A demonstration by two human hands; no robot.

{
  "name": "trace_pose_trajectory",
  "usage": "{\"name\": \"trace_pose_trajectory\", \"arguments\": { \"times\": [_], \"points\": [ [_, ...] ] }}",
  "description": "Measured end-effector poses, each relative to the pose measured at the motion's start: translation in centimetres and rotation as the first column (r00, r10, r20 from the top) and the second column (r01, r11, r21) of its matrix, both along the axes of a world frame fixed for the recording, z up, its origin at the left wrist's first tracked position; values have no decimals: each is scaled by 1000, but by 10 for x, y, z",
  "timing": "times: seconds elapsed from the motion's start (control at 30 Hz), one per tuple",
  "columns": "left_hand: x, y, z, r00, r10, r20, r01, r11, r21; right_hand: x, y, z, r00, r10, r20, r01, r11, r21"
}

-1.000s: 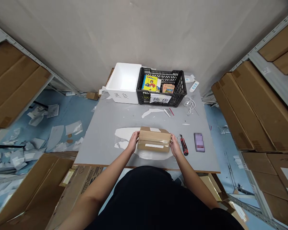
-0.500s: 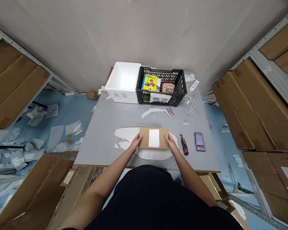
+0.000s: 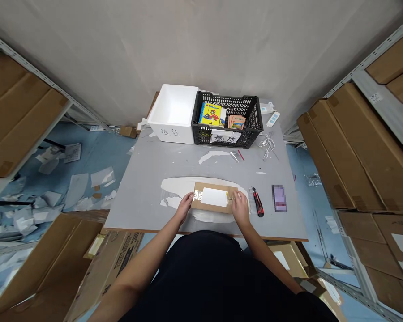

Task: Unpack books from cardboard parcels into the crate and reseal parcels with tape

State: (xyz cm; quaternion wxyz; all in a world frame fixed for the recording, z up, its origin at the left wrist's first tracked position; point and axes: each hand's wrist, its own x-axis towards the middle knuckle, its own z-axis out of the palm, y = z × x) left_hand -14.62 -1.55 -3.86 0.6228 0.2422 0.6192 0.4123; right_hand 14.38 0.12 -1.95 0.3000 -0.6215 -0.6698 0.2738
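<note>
A flat brown cardboard package [image 3: 210,205] lies tilted slightly over the pale worn patch of the grey table [image 3: 134,192]. Its upper face shows a white label with clear tape at both ends. My left hand [image 3: 185,206] grips the package's left edge. At the right end, my right hand [image 3: 240,208] holds it with fingers over the top near the tape. Just right of that hand lies a red and black box cutter [image 3: 258,203], and farther right a purple phone-like object [image 3: 280,198], its surface pixelated.
At the table's back stand a white foam box [image 3: 174,133] and a black crate [image 3: 255,132] holding books. A white cable [image 3: 267,144] lies right of the crate. Shelves with cardboard boxes [image 3: 366,143] flank the table.
The package now shows a different face, with a wider label and tape. It has shifted slightly down and tilted. My right hand has moved from its side edge onto its top right end.
</note>
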Motion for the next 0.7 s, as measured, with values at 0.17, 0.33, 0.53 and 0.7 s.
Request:
{"name": "trace_pose_trajectory", "arguments": {
  "times": [0.17,0.33,0.53,0.7],
  "points": [
    [-5,6,-12,1000,-12,8,13,995,-100,-12,-3,16,952,165,257,-190,979,74],
    [-1,10,-18,999,-45,24,48,979,-198,-3,-1,16,952,84,294,-92,996,16],
    [13,9,3,988,-70,139,90,985,-146,57,6,4,973,-115,203,143,981,-130],
    [30,5,36,951,-227,211,208,972,107,68,15,-5,975,-181,-128,139,949,-282]
  ]
}}
